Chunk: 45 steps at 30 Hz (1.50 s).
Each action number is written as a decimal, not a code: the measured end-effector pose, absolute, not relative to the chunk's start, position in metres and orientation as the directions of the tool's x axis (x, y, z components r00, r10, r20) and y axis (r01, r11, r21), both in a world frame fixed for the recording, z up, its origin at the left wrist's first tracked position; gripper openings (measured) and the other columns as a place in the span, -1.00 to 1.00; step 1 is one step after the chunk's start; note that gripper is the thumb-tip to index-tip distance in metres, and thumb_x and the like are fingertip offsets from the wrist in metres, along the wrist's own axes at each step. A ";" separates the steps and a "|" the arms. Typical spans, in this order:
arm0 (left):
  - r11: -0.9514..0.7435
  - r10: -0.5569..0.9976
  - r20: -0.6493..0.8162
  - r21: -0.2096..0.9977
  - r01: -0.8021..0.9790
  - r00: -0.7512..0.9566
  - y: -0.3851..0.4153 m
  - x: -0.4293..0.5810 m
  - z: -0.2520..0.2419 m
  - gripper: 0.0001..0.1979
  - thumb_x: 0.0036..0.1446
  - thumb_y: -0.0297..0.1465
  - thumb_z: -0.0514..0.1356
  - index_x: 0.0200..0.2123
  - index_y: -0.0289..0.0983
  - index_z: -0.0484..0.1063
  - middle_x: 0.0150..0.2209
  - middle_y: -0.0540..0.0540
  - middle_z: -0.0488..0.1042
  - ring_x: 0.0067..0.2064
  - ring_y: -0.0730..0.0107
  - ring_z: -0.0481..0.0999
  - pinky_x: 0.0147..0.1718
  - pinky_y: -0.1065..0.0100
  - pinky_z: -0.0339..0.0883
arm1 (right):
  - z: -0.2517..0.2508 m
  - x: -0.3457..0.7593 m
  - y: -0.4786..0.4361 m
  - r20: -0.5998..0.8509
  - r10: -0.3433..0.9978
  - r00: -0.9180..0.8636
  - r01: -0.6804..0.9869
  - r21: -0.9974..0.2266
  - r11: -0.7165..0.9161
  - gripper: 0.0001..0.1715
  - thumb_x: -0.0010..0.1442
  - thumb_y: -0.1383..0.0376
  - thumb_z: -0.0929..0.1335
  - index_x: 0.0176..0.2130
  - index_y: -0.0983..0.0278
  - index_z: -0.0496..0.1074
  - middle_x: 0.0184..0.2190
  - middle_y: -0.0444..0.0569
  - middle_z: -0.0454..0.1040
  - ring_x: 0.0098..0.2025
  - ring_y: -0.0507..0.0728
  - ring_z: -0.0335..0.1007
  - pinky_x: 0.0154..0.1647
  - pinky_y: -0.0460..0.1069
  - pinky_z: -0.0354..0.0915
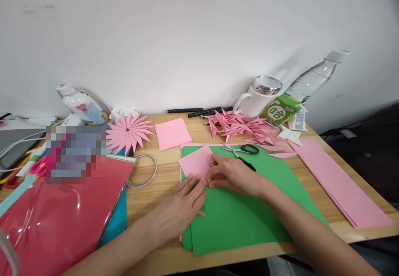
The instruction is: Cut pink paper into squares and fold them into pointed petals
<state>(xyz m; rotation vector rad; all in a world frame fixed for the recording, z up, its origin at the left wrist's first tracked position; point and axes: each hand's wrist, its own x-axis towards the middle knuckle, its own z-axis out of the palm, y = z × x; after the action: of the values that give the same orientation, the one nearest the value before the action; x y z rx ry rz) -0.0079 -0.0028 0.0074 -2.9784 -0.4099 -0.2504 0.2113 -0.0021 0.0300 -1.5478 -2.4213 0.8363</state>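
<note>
A square of pink paper (195, 159) lies on a stack of green sheets (249, 213). My left hand (182, 201) rests on its near edge, fingers stretched out and lying flat, thumb apart. At the right edge of the square, my right hand (232, 174) pinches the paper between bent fingers and thumb; the exact spot it grips is partly hidden. Just beyond the right hand, scissors (241, 149) with black handles lie on the green sheets, blades pointing left, one handle partly covered by the hand.
Pink squares (173, 134), a folded pink pinwheel (127, 129) and a heap of folded pink pieces (240, 126) lie behind. A tape roll (155, 170) and red packet (65, 209) are left; pink strips (339, 184) right. A mug (252, 99) and bottle (314, 78) stand by the wall.
</note>
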 end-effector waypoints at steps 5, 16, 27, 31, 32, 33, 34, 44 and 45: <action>-0.948 0.265 0.191 -0.130 0.292 0.945 -0.004 -0.007 0.010 -0.67 0.24 -0.26 0.03 -0.08 -0.40 0.36 0.01 -0.26 0.42 0.16 0.16 0.30 0.13 0.21 0.11 | 0.031 0.218 -0.004 -0.178 0.863 -0.473 0.780 -0.539 0.316 -0.96 0.07 0.30 0.42 -0.36 0.17 0.52 -0.32 -0.11 0.31 -0.38 0.01 0.30 -0.41 -0.10 0.12; -0.892 0.322 0.288 -0.227 0.391 0.902 0.004 -0.011 0.015 -0.74 0.28 -0.46 -0.05 -0.24 -0.43 0.41 -0.32 -0.21 0.52 -0.19 0.19 0.51 -0.19 0.18 0.35 | 0.033 0.218 -0.004 -0.180 0.858 -0.482 0.760 -0.573 0.307 -0.95 0.04 0.33 0.44 -0.38 0.18 0.52 -0.32 -0.10 0.29 -0.39 0.01 0.29 -0.40 -0.10 0.13; -0.977 0.176 0.364 -0.051 0.208 0.915 -0.001 -0.003 0.007 -0.66 0.25 -0.30 0.02 -0.04 -0.40 0.36 -0.04 -0.23 0.46 0.02 0.14 0.41 -0.06 0.17 0.34 | 0.011 0.221 0.007 0.072 0.954 -0.291 0.535 -0.815 0.224 -0.84 0.17 0.41 0.28 -0.30 0.30 0.46 -0.40 -0.06 0.44 -0.42 0.04 0.30 -0.42 -0.08 0.23; -0.975 0.199 0.406 -0.008 0.222 0.892 0.000 -0.005 0.007 -0.76 0.22 -0.42 0.08 -0.10 -0.42 0.39 -0.21 -0.21 0.52 -0.16 0.21 0.49 -0.20 0.19 0.42 | 0.002 0.222 0.009 0.249 0.933 -0.260 0.608 -0.708 0.359 -0.67 0.13 0.51 0.25 -0.19 0.26 0.48 -0.17 0.05 0.41 -0.22 0.10 0.37 -0.23 0.00 0.31; -0.972 0.208 0.423 -0.009 0.234 0.882 0.001 -0.006 0.006 -0.79 0.20 -0.48 0.10 -0.11 -0.42 0.39 -0.22 -0.21 0.52 -0.18 0.22 0.49 -0.21 0.20 0.43 | 0.001 0.223 0.008 0.279 0.917 -0.285 0.637 -0.660 0.398 -0.63 0.13 0.53 0.24 -0.15 0.23 0.48 -0.10 0.06 0.39 -0.17 0.12 0.36 -0.18 0.03 0.31; -0.968 0.219 0.439 -0.014 0.250 0.871 0.001 -0.007 0.005 -0.80 0.18 -0.52 0.11 -0.11 -0.43 0.39 -0.21 -0.22 0.51 -0.17 0.22 0.49 -0.19 0.18 0.43 | -0.001 0.223 0.008 0.295 0.903 -0.313 0.666 -0.610 0.430 -0.61 0.13 0.53 0.24 -0.13 0.21 0.48 -0.07 0.07 0.37 -0.13 0.14 0.35 -0.15 0.06 0.31; -0.962 0.233 0.454 -0.022 0.272 0.860 0.002 -0.007 0.004 -0.80 0.17 -0.53 0.12 -0.12 -0.43 0.39 -0.18 -0.24 0.50 -0.13 0.19 0.49 -0.15 0.16 0.43 | -0.002 0.223 0.007 0.301 0.891 -0.340 0.692 -0.561 0.454 -0.60 0.14 0.52 0.25 -0.11 0.20 0.47 -0.05 0.08 0.37 -0.10 0.16 0.34 -0.12 0.08 0.31; -0.923 0.238 0.481 -0.159 0.350 0.844 0.012 -0.007 0.004 -0.76 0.23 -0.42 0.07 -0.13 -0.45 0.41 -0.17 -0.27 0.54 -0.06 0.15 0.51 -0.08 0.18 0.44 | 0.006 0.219 0.001 0.309 0.852 -0.422 0.695 -0.493 0.523 -0.83 0.17 0.38 0.34 -0.19 0.28 0.47 -0.21 0.08 0.47 -0.19 0.15 0.39 -0.19 0.04 0.32; -0.924 0.236 0.474 -0.161 0.346 0.849 0.013 -0.007 0.005 -0.77 0.23 -0.44 0.06 -0.15 -0.46 0.42 -0.17 -0.28 0.54 -0.06 0.14 0.51 -0.08 0.17 0.44 | 0.009 0.220 0.000 0.307 0.840 -0.448 0.661 -0.519 0.542 -0.80 0.13 0.34 0.38 -0.17 0.27 0.46 -0.20 0.07 0.46 -0.17 0.16 0.38 -0.17 0.05 0.32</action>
<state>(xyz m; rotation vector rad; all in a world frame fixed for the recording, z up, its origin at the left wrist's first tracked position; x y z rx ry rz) -0.0074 0.0130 0.0046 -2.7857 -0.4454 -0.6688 0.2198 0.0000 0.0091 -1.2097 -2.2471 0.4428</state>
